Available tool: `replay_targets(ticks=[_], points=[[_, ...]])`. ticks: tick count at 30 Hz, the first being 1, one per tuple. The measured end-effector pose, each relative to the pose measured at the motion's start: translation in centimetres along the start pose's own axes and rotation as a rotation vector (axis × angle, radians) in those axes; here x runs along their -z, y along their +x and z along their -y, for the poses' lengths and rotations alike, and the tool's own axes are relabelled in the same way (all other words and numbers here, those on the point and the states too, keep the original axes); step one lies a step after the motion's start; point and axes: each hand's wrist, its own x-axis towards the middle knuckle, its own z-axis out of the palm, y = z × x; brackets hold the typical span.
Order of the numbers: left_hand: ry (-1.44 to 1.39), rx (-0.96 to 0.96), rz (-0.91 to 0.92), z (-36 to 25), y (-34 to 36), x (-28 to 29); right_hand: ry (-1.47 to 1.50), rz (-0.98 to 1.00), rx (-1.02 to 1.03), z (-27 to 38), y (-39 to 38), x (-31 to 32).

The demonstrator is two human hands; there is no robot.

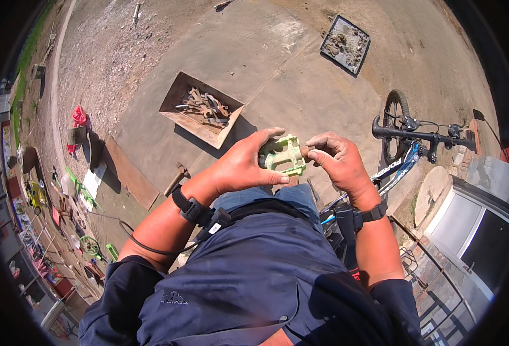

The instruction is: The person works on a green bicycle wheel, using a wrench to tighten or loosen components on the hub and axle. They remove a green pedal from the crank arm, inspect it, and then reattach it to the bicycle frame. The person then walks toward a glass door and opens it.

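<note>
A pale green bicycle pedal [289,157] is up in front of my waist, held between both hands. My left hand [244,164] grips its left side, with the thumb along the near edge and the fingers curled around the far side. At the pedal's right end, my right hand [341,164] pinches a short rusty-brown end piece [305,151] between thumb and fingers. Whether that piece is the axle itself or a part on it, I cannot tell. My fingers hide some of the pedal's left side.
A metal box [172,109] of rusty wrenches and tools sits on the ground ahead. A hammer [176,179] lies nearer, left. To the right stands a bicycle [401,167]. Farther off is a black-rimmed tray [346,46] of debris. A brown board [130,176] lies left.
</note>
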Motion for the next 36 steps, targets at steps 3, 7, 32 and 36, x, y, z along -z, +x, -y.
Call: replay_targets(ticks=[3, 7, 32, 36], points=[[-0.455, 0.115, -0.056, 0.5, -1.7, 2.4, 0.051, 0.023, 0.018, 1.3, 1.9, -0.6], [-0.636, 0.165, -0.119, 0.7, -3.6, 4.2, 0.073, 0.074, 0.042, 2.2, 4.2, -1.5], [-0.429, 0.795, -1.156, 13.7, -19.0, -0.4, -0.124, 0.41, -0.134, 2.0, 16.0, -2.6], [-0.629, 0.838, -1.388, 15.0, -27.4, -5.1, -0.244, 0.497, -0.164, 1.2, 17.0, -6.3]])
